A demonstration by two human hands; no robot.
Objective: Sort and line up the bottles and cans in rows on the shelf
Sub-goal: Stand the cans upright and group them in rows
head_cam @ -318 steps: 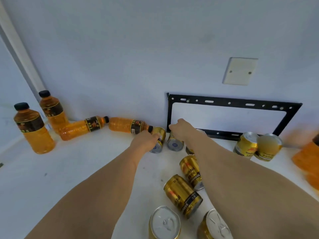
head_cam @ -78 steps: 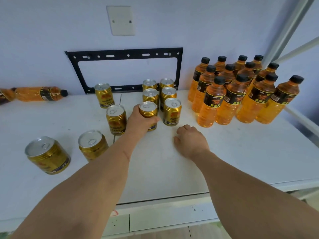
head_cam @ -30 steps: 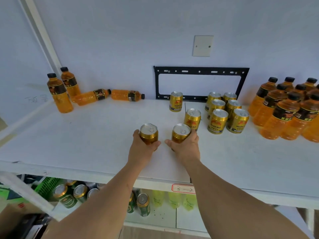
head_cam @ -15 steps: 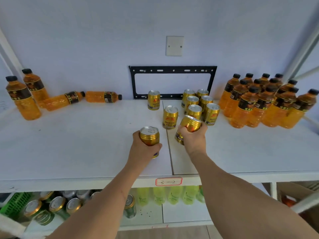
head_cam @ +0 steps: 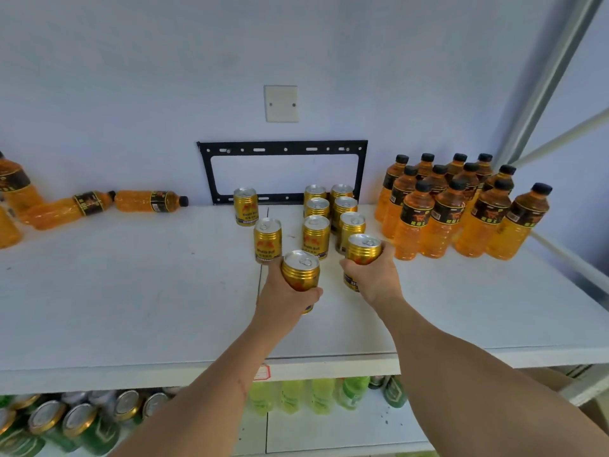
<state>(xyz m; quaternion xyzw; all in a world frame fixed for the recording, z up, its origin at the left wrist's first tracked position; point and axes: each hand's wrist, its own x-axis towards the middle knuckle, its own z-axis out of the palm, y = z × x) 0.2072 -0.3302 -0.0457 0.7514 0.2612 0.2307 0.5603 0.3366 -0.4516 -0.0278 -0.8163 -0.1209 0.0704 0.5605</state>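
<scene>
My left hand (head_cam: 283, 296) grips a gold can (head_cam: 300, 270) just above the white shelf (head_cam: 131, 285). My right hand (head_cam: 374, 278) grips a second gold can (head_cam: 363, 249) right in front of two rows of upright gold cans (head_cam: 316, 235). Two more gold cans (head_cam: 267, 239) stand apart to the left of those rows. Upright orange bottles (head_cam: 458, 206) with black caps are grouped at the right. Two orange bottles (head_cam: 148, 201) lie on their sides at the back left, beside upright bottles (head_cam: 13, 192) at the frame's left edge.
A black metal bracket (head_cam: 283, 148) is fixed to the wall behind the cans, under a white wall plate (head_cam: 281, 103). Slanted shelf struts (head_cam: 557, 64) stand at the right. The lower shelf holds green cans (head_cam: 79, 420) and green bottles (head_cam: 313, 394).
Both hands have carried their cans forward and right toward the can rows. My right hand's can now sits at the front of the right row; the view has shifted right.
</scene>
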